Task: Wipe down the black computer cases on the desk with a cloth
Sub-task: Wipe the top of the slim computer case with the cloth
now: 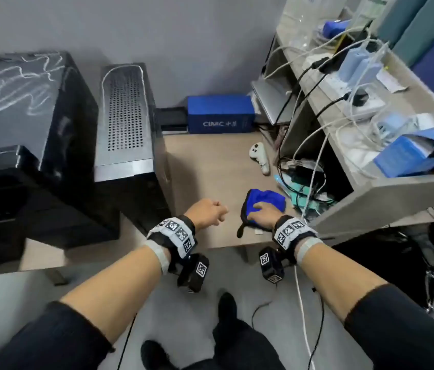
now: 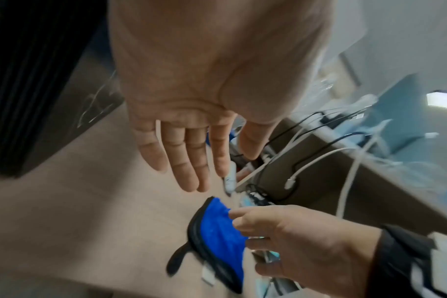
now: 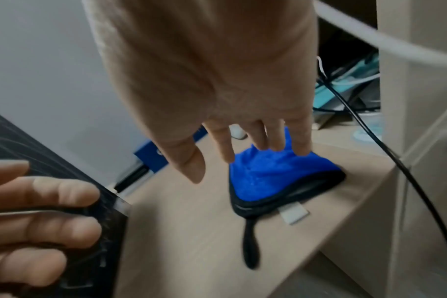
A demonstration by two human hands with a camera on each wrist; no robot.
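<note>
Where views blur: the wrist views are smeared, and the print on the white tag (image 3: 292,215) at the cloth's edge cannot be read.
Cut off: the larger black computer case (image 1: 23,124) runs past the left edge of the head view; its lower front is lost in shadow.
Hidden: the far part of the blue cloth (image 1: 265,202) lies under the right hand (image 1: 262,213), so its full outline cannot be told.
Cloth: fuzzy blue pile with a black bound edge and a black loop trailing toward the table (image 1: 210,161) edge; it lies bunched on the pale wood-grain top, near the front edge, well apart from both cases.
Right hand: fingertips (image 3: 300,149) pressed down into the cloth, thumb held off it.
Left hand: (image 1: 208,213) hovers just beside the cloth with nothing in it; fingers (image 2: 189,161) straight and close together in its wrist view.
Cases: glossy black, the larger one scribbled with white lines on top; the second computer case (image 1: 128,121) has a grey perforated top panel.
Shelf: (image 1: 370,145) holds white and black cables and blue boxes, heaped together.
Against the wall: a blue box (image 1: 220,113), and a white controller (image 1: 260,158) on the table.
</note>
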